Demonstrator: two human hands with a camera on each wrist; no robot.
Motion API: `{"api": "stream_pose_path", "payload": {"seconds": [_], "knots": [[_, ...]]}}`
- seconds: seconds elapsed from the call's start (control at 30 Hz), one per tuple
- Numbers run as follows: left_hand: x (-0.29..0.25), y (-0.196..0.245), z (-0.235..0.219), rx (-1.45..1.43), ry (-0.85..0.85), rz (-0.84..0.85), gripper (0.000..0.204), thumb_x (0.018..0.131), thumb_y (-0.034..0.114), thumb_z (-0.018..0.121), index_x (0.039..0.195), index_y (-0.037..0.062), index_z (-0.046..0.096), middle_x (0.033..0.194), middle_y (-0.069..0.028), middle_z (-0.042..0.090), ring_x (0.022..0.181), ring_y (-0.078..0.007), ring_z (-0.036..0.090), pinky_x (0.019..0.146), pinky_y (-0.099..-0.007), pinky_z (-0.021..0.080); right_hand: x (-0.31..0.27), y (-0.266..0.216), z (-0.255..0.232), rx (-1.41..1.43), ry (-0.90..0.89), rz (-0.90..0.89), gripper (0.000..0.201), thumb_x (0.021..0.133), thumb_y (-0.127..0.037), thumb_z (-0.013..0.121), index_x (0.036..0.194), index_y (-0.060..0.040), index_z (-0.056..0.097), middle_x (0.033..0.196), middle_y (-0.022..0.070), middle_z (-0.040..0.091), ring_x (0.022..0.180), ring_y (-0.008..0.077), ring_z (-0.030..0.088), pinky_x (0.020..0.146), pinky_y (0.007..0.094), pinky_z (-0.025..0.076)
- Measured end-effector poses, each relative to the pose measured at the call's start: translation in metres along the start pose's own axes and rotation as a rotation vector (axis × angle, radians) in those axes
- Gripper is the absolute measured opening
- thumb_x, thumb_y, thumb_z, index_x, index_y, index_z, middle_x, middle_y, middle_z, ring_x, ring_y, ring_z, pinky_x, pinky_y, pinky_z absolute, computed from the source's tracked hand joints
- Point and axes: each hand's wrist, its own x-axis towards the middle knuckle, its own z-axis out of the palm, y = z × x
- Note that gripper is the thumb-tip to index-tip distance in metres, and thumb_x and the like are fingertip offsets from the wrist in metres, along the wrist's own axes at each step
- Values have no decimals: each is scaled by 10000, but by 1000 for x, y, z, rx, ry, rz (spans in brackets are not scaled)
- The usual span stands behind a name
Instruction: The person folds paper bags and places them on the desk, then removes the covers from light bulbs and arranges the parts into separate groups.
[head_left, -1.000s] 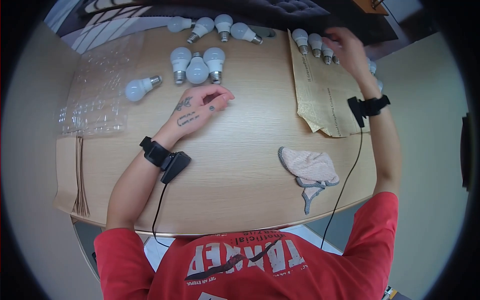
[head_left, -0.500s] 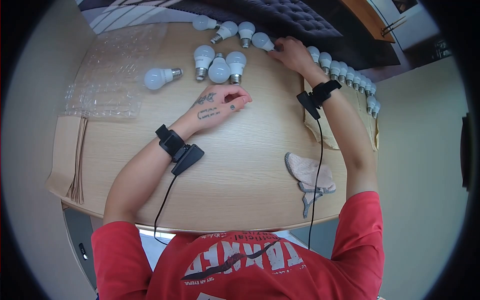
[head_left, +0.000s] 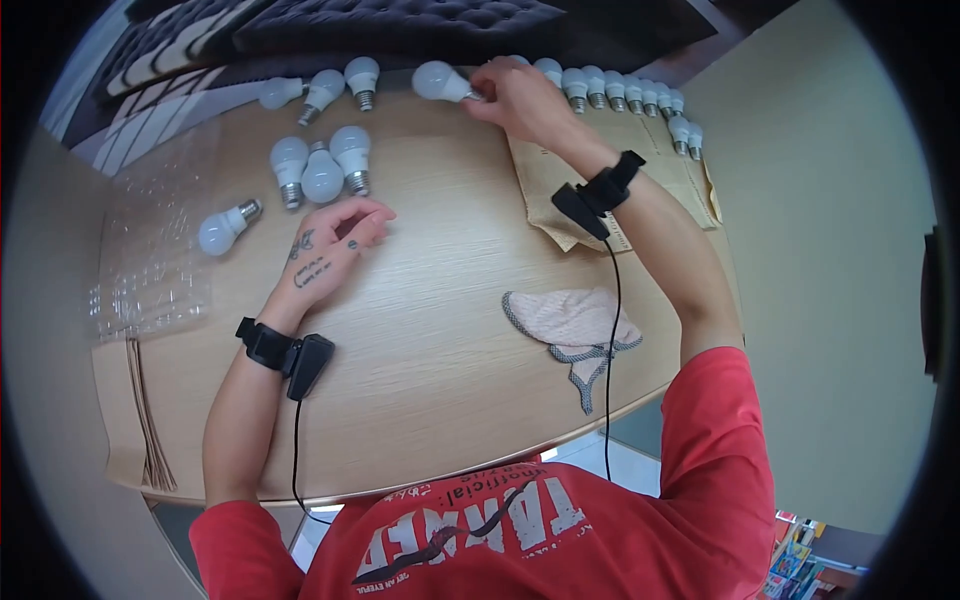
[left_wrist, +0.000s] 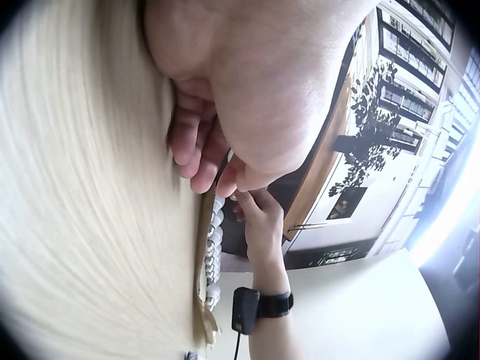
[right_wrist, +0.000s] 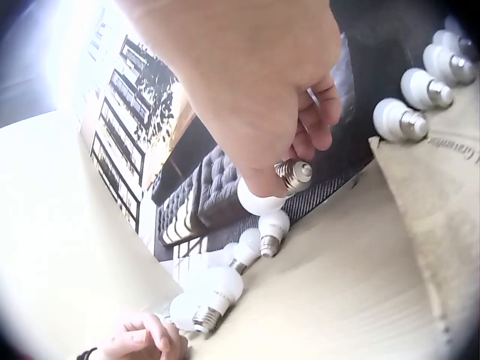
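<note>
At the table's far side, my right hand [head_left: 530, 100] pinches the metal base of a light bulb [head_left: 436, 81], its white globe pointing left. The right wrist view shows that screw base [right_wrist: 297, 173] between thumb and fingers of the right hand [right_wrist: 255, 97]. My left hand [head_left: 328, 252] rests on the table [head_left: 420, 300] with loosely curled fingers and holds nothing, just below three grouped bulbs [head_left: 322, 175]. In the left wrist view the left hand [left_wrist: 247, 82] is close and the right hand [left_wrist: 261, 225] is beyond it.
Three bulbs [head_left: 323, 92] stand or lie at the back left, one bulb [head_left: 223, 229] at the left. A row of bulbs [head_left: 615, 88] lines brown paper [head_left: 660, 180] at the right. Also there: a clear plastic tray [head_left: 160, 230], folded paper bags [head_left: 122, 410], a pink cloth [head_left: 575, 318].
The right hand has moved from the paper's bulb row to a bulb at the back and now holds it by the base, away from its neighbours. The left hand stays loosely curled on the table.
</note>
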Motion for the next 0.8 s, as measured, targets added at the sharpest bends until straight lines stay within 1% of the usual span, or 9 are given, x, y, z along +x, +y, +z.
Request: {"api": "stream_pose_path", "payload": {"seconds": [0.03, 0.07, 0.13, 0.2, 0.27, 0.43, 0.53, 0.73, 0.8], "knots": [[1, 0, 0, 0, 3, -6, 248, 1014, 239, 593, 1070, 26, 707, 883, -28, 676, 832, -110, 609, 782, -259, 482, -6, 13, -5, 15, 40, 25, 336, 836, -317, 732, 999, -23, 723, 997, 162, 703, 955, 336, 688, 831, 427, 547], [1, 0, 1, 1, 1, -9, 250, 1015, 242, 594, 1070, 27, 707, 878, -27, 673, 831, -108, 606, 782, -258, 481, -13, 25, -12, 32, 77, 46, 336, 834, -316, 735, 991, -20, 720, 986, 157, 700, 945, 330, 688, 820, 420, 548], [0, 3, 0, 4, 0, -16, 253, 1018, 249, 595, 1070, 28, 706, 868, -25, 666, 829, -105, 602, 780, -254, 479, -30, 46, -32, -26, 107, 120, 362, 837, -339, 742, 1009, -21, 725, 991, 151, 704, 931, 314, 693, 807, 406, 546], [0, 3, 1, -4, 2, -19, 255, 1020, 252, 595, 1067, 27, 706, 864, -21, 663, 829, -102, 597, 780, -253, 477, -48, 85, -42, -122, 135, 202, 396, 852, -359, 763, 1052, -19, 719, 960, 135, 708, 855, 260, 694, 781, 364, 544], [0, 4, 2, -10, 3, -22, 256, 1021, 253, 596, 1066, 26, 706, 861, -18, 660, 831, -100, 593, 780, -253, 476, -68, 115, -59, -104, 169, 308, 416, 844, -365, 754, 1068, -16, 725, 1029, 157, 716, 920, 295, 704, 825, 389, 543], [0, 4, 2, -18, -1, -22, 257, 1021, 252, 598, 1068, 24, 706, 862, -14, 657, 832, -97, 588, 781, -252, 474, -110, 194, -93, -217, 241, 586, 435, 847, -390, 723, 1075, -20, 736, 1032, 209, 731, 993, 344, 704, 873, 407, 539], [1, -1, 1, -9, -19, -7, 231, 1031, 266, 578, 1081, 79, 704, 878, 33, 644, 823, -43, 567, 669, -202, 421, -136, 236, -102, -268, 163, 752, 448, 837, -404, 704, 1085, -33, 743, 1042, 222, 729, 1016, 364, 697, 899, 417, 536], [2, -2, 1, -3, -12, -15, 229, 1028, 264, 585, 1083, 78, 705, 879, 29, 649, 821, -47, 569, 672, -204, 426, -163, 274, -91, -385, 28, 872, 438, 823, -398, 689, 1061, -35, 746, 1047, 218, 727, 1011, 378, 692, 915, 437, 533], [1, -1, 1, 18, -7, -24, 227, 1028, 261, 585, 1084, 77, 706, 877, 29, 650, 821, -48, 571, 673, -205, 428, -163, 272, -89, -397, 28, 893, 435, 825, -395, 689, 1060, -33, 744, 1053, 218, 726, 1015, 382, 688, 917, 442, 532]]}}
